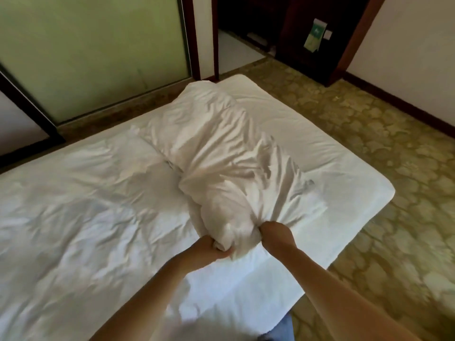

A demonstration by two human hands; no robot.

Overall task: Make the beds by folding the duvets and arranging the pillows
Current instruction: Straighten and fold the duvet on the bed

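A white duvet (216, 148) lies bunched in a long rumpled heap across the right half of the bed (344, 173). Its near end is gathered into a tight bundle. My left hand (211, 249) grips that bundle from the left, fingers closed in the fabric. My right hand (275, 232) is clenched on the same bundle from the right. The rest of the duvet trails away toward the far corner of the mattress. A crumpled white sheet (73, 205) covers the left part of the bed. No pillow can be told apart.
A frosted green glass panel (98, 52) in a dark frame stands along the bed's far side. Patterned green carpet (394, 168) runs to the right. A dark doorway (283, 28) opens at the back, with white walls beside it.
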